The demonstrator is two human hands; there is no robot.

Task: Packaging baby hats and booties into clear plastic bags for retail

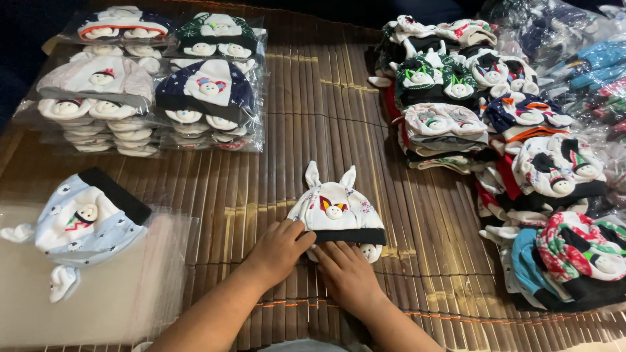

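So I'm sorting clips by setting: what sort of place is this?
Likely a home packing spot for baby clothing: bagged hat sets stacked, loose piles of unpacked hats, and a brown slatted bamboo mat as the work surface.

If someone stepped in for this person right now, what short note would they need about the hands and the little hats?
Left hand: flat on the mat, fingers at the black band of the white bunny-eared hat.
Right hand: pressing the small mittens under that hat.
Done: bagged sets stacked top left.
Waiting: a light blue hat on a clear bag at left.
Left: loose hats piled on the right, unbagged.
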